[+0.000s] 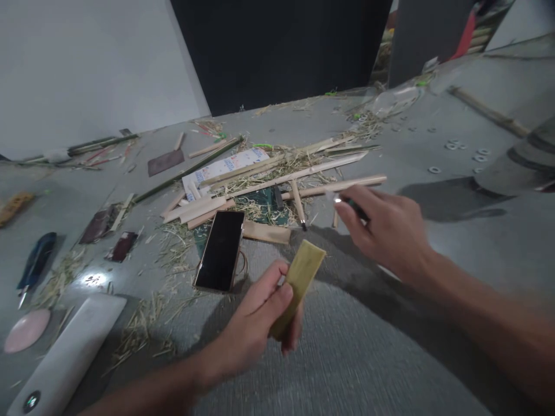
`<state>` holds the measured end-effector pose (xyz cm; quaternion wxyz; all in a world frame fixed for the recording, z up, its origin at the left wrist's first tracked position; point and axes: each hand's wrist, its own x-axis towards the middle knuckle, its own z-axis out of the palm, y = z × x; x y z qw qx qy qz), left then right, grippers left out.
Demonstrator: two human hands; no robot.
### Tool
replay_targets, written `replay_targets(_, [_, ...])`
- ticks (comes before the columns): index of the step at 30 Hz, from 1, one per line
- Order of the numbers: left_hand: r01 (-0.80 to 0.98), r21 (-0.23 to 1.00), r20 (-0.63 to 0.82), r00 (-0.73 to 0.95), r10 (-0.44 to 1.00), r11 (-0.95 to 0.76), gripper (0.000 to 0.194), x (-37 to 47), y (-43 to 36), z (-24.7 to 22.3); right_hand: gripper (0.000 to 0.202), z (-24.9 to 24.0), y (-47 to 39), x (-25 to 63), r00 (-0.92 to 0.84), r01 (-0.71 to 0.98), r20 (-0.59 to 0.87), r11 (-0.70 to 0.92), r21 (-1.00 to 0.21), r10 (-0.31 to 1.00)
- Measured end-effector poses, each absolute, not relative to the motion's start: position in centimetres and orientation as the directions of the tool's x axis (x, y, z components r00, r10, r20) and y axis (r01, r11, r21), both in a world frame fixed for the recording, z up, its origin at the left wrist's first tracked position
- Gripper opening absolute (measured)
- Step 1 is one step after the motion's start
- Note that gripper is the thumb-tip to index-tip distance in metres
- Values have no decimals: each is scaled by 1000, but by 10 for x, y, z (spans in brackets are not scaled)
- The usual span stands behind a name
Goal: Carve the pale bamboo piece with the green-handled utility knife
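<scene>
The bamboo slat (pixel 306 266) was flat, smooth and yellow-green, a long narrow rectangle with a squarely cut end. It sat tilted in the left hand (pixel 264 309), above a finely ribbed grey work surface (pixel 347 370); the thumb pressed its face and the fingers wrapped behind, clamping it. The right hand (pixel 388 228), well apart from it, was closed around a dark-handled tool (pixel 361 211) with a bright, shiny tip (motion blur hid what kind of tool it was). Near the left hand, a glossy black smartphone (pixel 220 251) leaned slightly, just beside a pale, flat wooden strip (pixel 269 233). Behind them, long split sticks (pixel 299 173) lay across curly, straw-coloured shavings (pixel 271 212), a matt green sheet (pixel 260 199) and a printed white card (pixel 234 164).

By count, there was one slat in hand, one smartphone and one printed card. Three thin, dark brown rectangular pieces (pixel 166 163) lay toward the left. Further left were one blue-handled screwdriver (pixel 38 260), one smooth pink oval (pixel 26 330) and one tapering white slab (pixel 71 352) with a round button. At least six flat metal-grey washers (pixel 480 158) were scattered at the right; the sticks overlapped too much to count.
</scene>
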<state>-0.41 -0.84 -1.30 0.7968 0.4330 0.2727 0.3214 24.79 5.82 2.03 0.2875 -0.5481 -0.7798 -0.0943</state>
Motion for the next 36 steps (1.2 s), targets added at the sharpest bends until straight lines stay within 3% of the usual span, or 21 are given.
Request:
replay_targets(3, [-341,845,-145,594,791,412,24,-4,-4,-12,26,21,62,255,-217,901,571,387,-194,792])
replay_targets(6, [-419,813,-148,521,841,403,20,-2,3,-10,21,21,49,240,-345,809,540,536,-244,767])
replay_targets(9, [-470,766,-149,534,832,438,19,0,6,-11,17,21,32,219,-495,669,523,689,-280,694])
replay_targets(13, [-501,718,-140,575,806,482,20,1,2,-13,18,21,23,207,-550,619,535,743,-254,641])
replay_targets(17, [-539,667,-82,632,770,514,28,2,3,-7,20,20,28,213,-549,662,535,725,-192,643])
replay_targets(24, [-535,606,-134,661,739,589,30,0,11,6,21,22,31,210,-492,778,572,626,-48,656])
replay_targets(27, [-525,606,-132,674,727,597,29,-1,8,3,21,25,37,218,-417,821,571,563,-97,707])
replay_targets(32, [-502,581,-120,725,678,640,27,-3,1,-1,27,28,58,253,-90,936,612,277,-219,785])
replay_targets(36, [-522,586,-128,696,707,620,21,-4,3,-2,24,26,54,249,-171,895,590,374,-241,789])
